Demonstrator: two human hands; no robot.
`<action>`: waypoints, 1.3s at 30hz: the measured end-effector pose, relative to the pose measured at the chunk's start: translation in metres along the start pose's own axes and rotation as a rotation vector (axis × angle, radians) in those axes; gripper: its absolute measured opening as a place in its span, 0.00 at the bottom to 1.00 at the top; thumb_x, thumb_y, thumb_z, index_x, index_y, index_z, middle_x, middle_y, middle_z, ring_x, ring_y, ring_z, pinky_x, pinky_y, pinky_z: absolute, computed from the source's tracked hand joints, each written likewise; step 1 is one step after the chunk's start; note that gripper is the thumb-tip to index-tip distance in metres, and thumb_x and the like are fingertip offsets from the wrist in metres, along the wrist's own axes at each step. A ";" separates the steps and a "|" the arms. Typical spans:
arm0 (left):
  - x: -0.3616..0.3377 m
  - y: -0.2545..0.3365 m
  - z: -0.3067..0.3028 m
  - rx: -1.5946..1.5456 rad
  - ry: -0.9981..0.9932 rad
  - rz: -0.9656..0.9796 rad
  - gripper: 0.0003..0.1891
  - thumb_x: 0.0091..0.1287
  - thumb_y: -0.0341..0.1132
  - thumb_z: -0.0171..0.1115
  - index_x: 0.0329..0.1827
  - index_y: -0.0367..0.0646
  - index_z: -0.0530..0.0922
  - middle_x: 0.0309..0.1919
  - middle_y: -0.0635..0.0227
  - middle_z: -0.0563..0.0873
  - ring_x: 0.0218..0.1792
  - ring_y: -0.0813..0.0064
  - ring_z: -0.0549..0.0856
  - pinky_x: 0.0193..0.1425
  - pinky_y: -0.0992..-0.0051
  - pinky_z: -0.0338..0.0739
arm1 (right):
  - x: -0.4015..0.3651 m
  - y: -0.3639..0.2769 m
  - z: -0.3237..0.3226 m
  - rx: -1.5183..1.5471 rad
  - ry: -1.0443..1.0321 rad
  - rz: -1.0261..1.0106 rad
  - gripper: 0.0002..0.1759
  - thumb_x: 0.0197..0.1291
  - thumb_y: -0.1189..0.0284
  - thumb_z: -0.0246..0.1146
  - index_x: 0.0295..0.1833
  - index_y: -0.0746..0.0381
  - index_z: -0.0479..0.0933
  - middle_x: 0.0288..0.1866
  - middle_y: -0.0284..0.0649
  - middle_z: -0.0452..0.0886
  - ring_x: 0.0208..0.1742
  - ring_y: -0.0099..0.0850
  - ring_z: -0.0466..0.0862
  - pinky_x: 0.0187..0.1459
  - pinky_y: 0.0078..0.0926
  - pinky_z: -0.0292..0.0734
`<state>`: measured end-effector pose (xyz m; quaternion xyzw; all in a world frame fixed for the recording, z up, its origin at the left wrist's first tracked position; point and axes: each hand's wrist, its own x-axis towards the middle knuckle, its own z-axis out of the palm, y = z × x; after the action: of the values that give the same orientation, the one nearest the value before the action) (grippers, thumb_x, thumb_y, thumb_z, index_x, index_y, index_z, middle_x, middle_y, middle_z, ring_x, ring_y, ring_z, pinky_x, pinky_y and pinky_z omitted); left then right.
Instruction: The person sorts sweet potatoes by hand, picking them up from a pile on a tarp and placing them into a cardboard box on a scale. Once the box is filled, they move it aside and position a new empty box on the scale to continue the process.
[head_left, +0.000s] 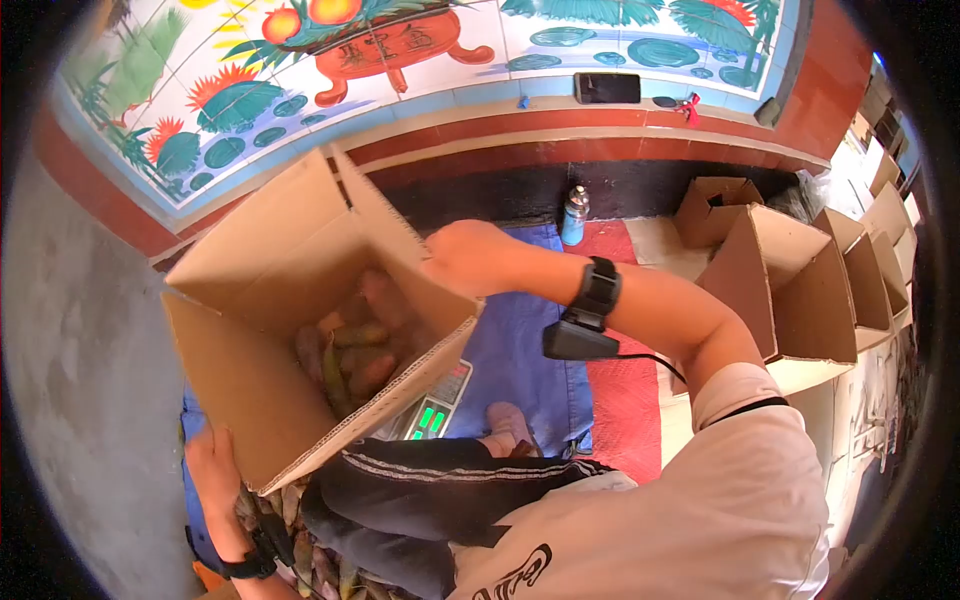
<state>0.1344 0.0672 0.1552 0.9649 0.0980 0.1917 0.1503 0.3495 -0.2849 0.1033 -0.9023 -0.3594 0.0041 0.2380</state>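
Note:
A tall open cardboard box (250, 400) is tilted in front of me, its mouth facing up toward my head. Inside, at the bottom, lies long green and reddish-brown produce (355, 350), slightly blurred, of a kind I cannot make out. My left hand (212, 470) holds the box's lower left side from outside. At the upper right, my right hand (462, 258) grips the box wall by a flap, its fingertips hidden. Partly covered by the box is a scale (436, 410) with green lit digits. More long produce (325, 570) lies on the floor below my left hand.
Several open cardboard boxes (805, 290) stand along the right side. A blue bottle (575, 215) stands by the wall, near the blue mat (520, 340) and red floor covering (625, 400). A phone (607, 88) rests on the ledge beneath painted tiles. A grey wall (90, 400) rises at left.

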 end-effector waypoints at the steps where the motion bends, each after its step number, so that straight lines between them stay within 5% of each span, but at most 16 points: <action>1: 0.006 0.014 0.000 -0.002 -0.002 0.009 0.15 0.63 0.33 0.48 0.25 0.27 0.66 0.20 0.43 0.67 0.19 0.61 0.65 0.26 0.63 0.61 | -0.011 0.005 -0.006 0.007 0.049 0.017 0.21 0.56 0.61 0.51 0.27 0.68 0.79 0.30 0.57 0.79 0.36 0.54 0.80 0.39 0.47 0.75; 7: 0.041 0.072 0.025 -0.148 -0.005 0.128 0.15 0.63 0.34 0.50 0.23 0.29 0.68 0.19 0.44 0.70 0.20 0.55 0.68 0.27 0.61 0.62 | -0.088 0.032 -0.054 0.091 0.136 0.150 0.22 0.56 0.60 0.52 0.27 0.70 0.77 0.29 0.61 0.77 0.36 0.56 0.78 0.39 0.48 0.73; 12: 0.053 0.120 0.074 -0.190 -0.205 0.236 0.16 0.61 0.37 0.53 0.22 0.30 0.72 0.21 0.44 0.74 0.25 0.48 0.75 0.30 0.59 0.66 | -0.147 0.066 -0.086 0.016 0.184 0.303 0.21 0.56 0.61 0.54 0.28 0.71 0.76 0.31 0.61 0.76 0.37 0.55 0.78 0.40 0.46 0.72; 13: 0.050 0.128 0.087 -0.193 -0.212 0.239 0.16 0.61 0.37 0.53 0.22 0.30 0.72 0.21 0.44 0.74 0.25 0.48 0.75 0.30 0.59 0.66 | -0.157 0.065 -0.093 -0.004 0.153 0.372 0.20 0.56 0.62 0.55 0.29 0.71 0.76 0.31 0.61 0.76 0.37 0.55 0.78 0.40 0.46 0.72; 15: 0.045 0.143 0.116 -0.228 -0.298 0.274 0.13 0.60 0.34 0.54 0.25 0.30 0.75 0.18 0.53 0.76 0.21 0.67 0.76 0.29 0.66 0.69 | -0.177 0.077 -0.102 -0.037 0.123 0.445 0.20 0.56 0.62 0.55 0.29 0.71 0.76 0.31 0.60 0.76 0.38 0.55 0.78 0.40 0.46 0.72; 18: 0.041 0.165 0.159 -0.203 -0.503 0.254 0.15 0.60 0.37 0.54 0.24 0.32 0.77 0.18 0.50 0.77 0.24 0.61 0.80 0.30 0.65 0.71 | -0.205 0.104 -0.105 -0.158 0.074 0.452 0.17 0.56 0.64 0.57 0.29 0.71 0.74 0.27 0.58 0.74 0.33 0.52 0.77 0.33 0.41 0.70; 22: 0.027 0.200 0.207 -0.236 -0.702 0.284 0.18 0.61 0.42 0.52 0.23 0.34 0.77 0.20 0.49 0.78 0.27 0.55 0.82 0.33 0.62 0.73 | -0.245 0.130 -0.097 -0.279 -0.078 0.662 0.17 0.55 0.62 0.57 0.30 0.68 0.78 0.31 0.57 0.78 0.37 0.53 0.79 0.41 0.45 0.73; 24: 0.018 0.227 0.198 -0.104 -0.950 0.536 0.23 0.61 0.47 0.46 0.26 0.33 0.79 0.30 0.45 0.81 0.35 0.44 0.80 0.42 0.53 0.72 | -0.270 0.144 -0.091 -0.349 -0.133 0.729 0.17 0.55 0.62 0.58 0.31 0.67 0.79 0.31 0.56 0.78 0.37 0.53 0.79 0.41 0.45 0.74; 27: 0.010 0.247 0.191 -0.176 -0.984 0.623 0.18 0.64 0.43 0.49 0.27 0.35 0.77 0.29 0.49 0.81 0.34 0.48 0.79 0.39 0.59 0.74 | -0.295 0.153 -0.088 -0.336 -0.038 0.753 0.15 0.55 0.63 0.58 0.31 0.65 0.79 0.31 0.54 0.80 0.37 0.52 0.80 0.40 0.44 0.75; 28: 0.021 0.243 0.200 -0.167 -0.999 0.904 0.16 0.65 0.40 0.46 0.33 0.36 0.78 0.33 0.49 0.82 0.36 0.50 0.80 0.41 0.62 0.74 | -0.291 0.151 -0.087 -0.410 -0.038 0.779 0.14 0.55 0.64 0.57 0.31 0.64 0.79 0.31 0.53 0.80 0.37 0.51 0.80 0.40 0.44 0.75; 29: 0.025 0.238 0.199 -0.165 -1.014 0.916 0.16 0.65 0.40 0.46 0.33 0.36 0.78 0.33 0.49 0.82 0.36 0.50 0.80 0.41 0.62 0.74 | -0.291 0.152 -0.086 -0.482 -0.040 0.805 0.13 0.55 0.64 0.57 0.32 0.63 0.79 0.32 0.52 0.81 0.37 0.50 0.80 0.39 0.43 0.75; 31: 0.036 0.243 0.170 -0.336 -0.914 0.590 0.14 0.66 0.37 0.47 0.37 0.35 0.78 0.34 0.53 0.83 0.36 0.57 0.83 0.42 0.67 0.75 | -0.296 0.182 -0.083 -0.511 -0.100 0.833 0.12 0.55 0.65 0.57 0.32 0.63 0.79 0.32 0.51 0.81 0.37 0.49 0.81 0.39 0.43 0.75; 39: 0.042 0.168 0.117 -0.541 -0.696 0.229 0.11 0.66 0.32 0.50 0.38 0.32 0.78 0.31 0.62 0.84 0.35 0.74 0.82 0.41 0.76 0.74 | -0.282 0.227 -0.085 -0.712 -0.220 0.780 0.10 0.55 0.66 0.57 0.32 0.62 0.76 0.30 0.48 0.81 0.36 0.48 0.81 0.37 0.44 0.75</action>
<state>0.2416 -0.1087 0.1214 0.9026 -0.1191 -0.1100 0.3987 0.3024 -0.6472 0.0340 -0.9879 0.0005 0.0646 -0.1408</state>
